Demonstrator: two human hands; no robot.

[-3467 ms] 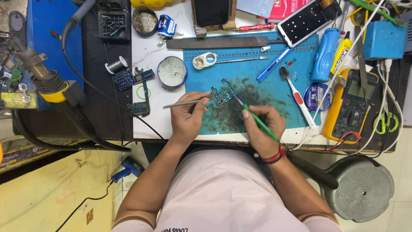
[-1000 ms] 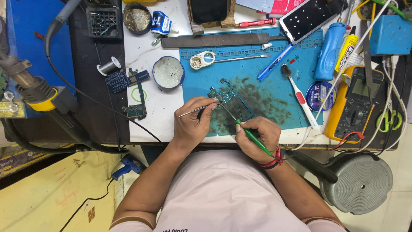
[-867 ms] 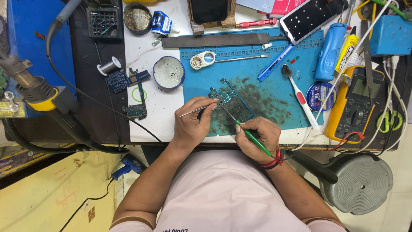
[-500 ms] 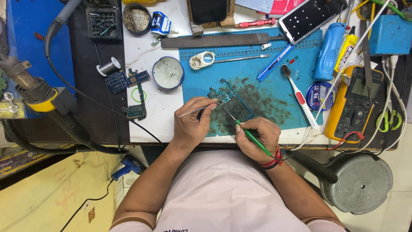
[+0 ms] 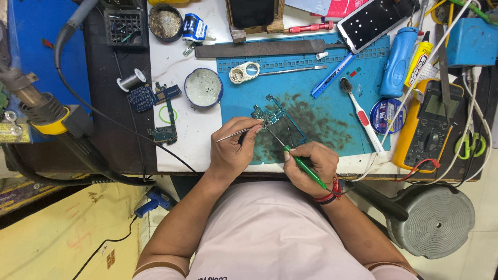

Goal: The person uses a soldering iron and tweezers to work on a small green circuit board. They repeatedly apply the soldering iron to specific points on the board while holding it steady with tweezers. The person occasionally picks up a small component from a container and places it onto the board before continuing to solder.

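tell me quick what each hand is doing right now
Left hand: closed on metal tweezers, tips at the small circuit board.
Right hand: closed on a green-handled soldering iron.

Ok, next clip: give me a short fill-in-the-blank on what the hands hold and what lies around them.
1. The right hand holds a soldering iron with a ____ handle.
2. The left hand holds metal ____ against the circuit board.
3. The board lies on a ____ work mat.
4. The toothbrush on the mat has a white and ____ handle.

Missing words: green; tweezers; blue; red
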